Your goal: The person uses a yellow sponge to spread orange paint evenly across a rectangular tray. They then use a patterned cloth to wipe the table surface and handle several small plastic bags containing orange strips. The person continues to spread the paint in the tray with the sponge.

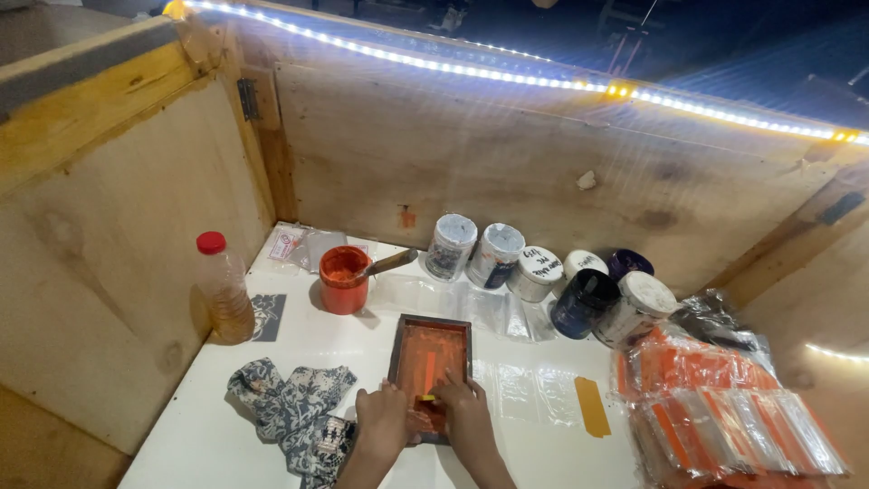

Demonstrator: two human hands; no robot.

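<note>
A: Entry, nearest first. Where do the hands sit?

B: Left hand (383, 418) and right hand (464, 409) lie side by side on the near end of a small dark-framed printing screen (431, 362), fingers bent down onto it. A small yellow piece shows under the right fingertips; whether it is pinched cannot be told.

A: And the screen itself?

B: Flat on the white table (217, 426), orange ink over its mesh, reaching away from the hands.

A: To the left of the hands?

B: A crumpled patterned cloth (291, 401), just beside the left hand. Farther left, a clear bottle with a red cap (224, 288).

A: To the right?

B: A yellow strip (592, 407) on the table, then stacks of clear packets with orange contents (724, 417).

A: Beyond the screen?

B: An orange cup with a stick in it (344, 279), then a row of ink jars (543, 272) against the wooden wall (507, 154), with a light strip (507, 76) along its top.
</note>
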